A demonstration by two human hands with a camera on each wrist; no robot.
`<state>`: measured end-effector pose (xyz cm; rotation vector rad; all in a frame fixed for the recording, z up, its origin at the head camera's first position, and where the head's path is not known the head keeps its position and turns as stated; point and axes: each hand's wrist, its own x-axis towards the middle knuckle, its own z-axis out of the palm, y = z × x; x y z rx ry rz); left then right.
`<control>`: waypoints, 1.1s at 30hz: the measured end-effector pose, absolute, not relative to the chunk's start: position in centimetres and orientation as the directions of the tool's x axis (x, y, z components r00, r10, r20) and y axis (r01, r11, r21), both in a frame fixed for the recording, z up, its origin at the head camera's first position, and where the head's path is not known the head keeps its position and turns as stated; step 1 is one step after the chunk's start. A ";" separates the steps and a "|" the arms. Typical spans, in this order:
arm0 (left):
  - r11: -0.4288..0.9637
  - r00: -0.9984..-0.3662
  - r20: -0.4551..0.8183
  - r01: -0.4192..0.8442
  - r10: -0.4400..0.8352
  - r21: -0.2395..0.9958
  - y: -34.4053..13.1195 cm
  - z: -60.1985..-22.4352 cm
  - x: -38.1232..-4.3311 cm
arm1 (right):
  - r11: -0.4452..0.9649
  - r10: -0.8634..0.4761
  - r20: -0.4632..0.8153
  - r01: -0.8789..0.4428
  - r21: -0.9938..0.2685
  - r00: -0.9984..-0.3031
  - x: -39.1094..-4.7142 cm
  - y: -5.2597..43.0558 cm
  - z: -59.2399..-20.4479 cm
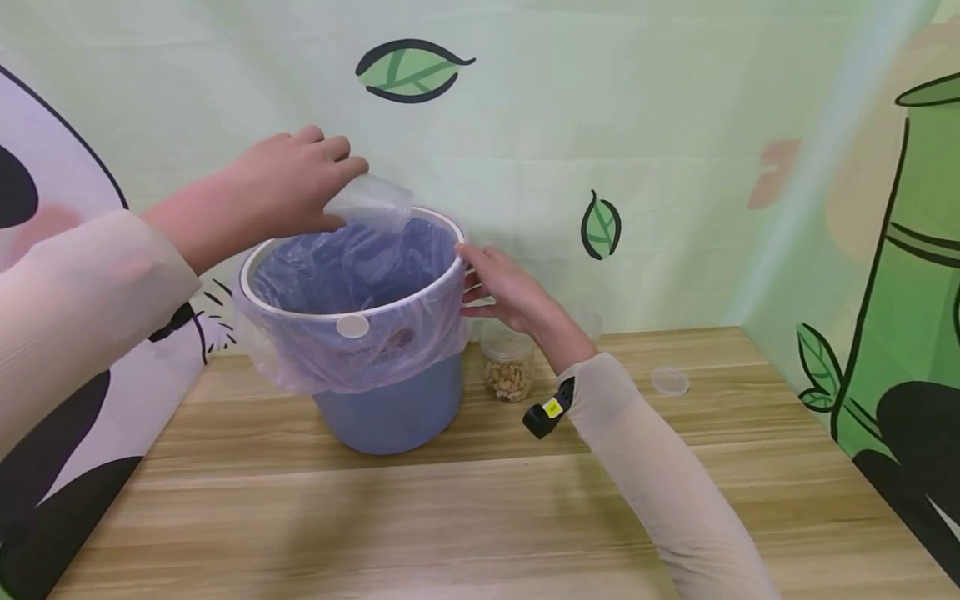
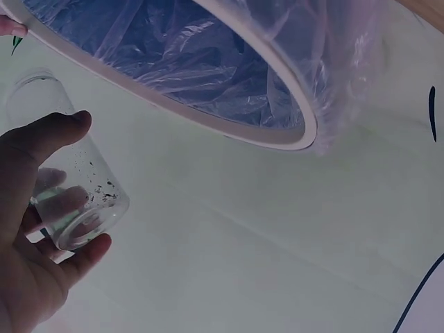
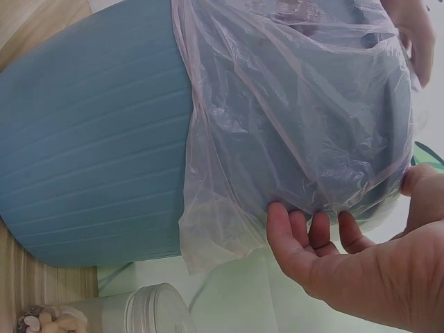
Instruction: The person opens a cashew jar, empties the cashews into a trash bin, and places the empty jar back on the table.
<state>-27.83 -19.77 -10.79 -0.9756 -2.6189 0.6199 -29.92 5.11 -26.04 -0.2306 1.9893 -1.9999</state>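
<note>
Your left hand [image 1: 300, 183] has its fingers and thumb wrapped round a clear jar [image 1: 375, 204], tilted almost on its side above the opening of the blue bin [image 1: 390, 421]; from here it's hard to tell whether the jar's mouth dips below the rim. Dark specks [image 2: 104, 193] cling inside near its base. Your right hand [image 1: 508, 290] grips the bin's side, thumb at the rim, bent fingers against the bag [image 1: 431, 350]. Just beside the bin, a lidded jar of nut-like pieces [image 1: 508, 375] stands on the table [image 1: 465, 525], with a round clear disc [image 1: 670, 382] farther right.
</note>
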 end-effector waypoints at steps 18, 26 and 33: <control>0.832 -0.770 0.322 0.536 0.551 -0.143 -21.1 -13.2 -24.2 | -0.010 -0.331 -0.094 0.103 -0.995 -0.939 -30.1 5.1 -26.3; 0.828 -0.758 0.406 0.560 0.510 0.004 -21.0 -15.4 -23.3 | -0.008 -0.327 -0.097 0.106 -0.994 -0.940 -30.1 5.3 -26.3; 0.819 -0.773 0.476 0.548 0.418 0.171 -20.3 -15.9 -21.7 | -0.005 -0.324 -0.104 0.112 -0.994 -0.940 -30.0 5.3 -26.2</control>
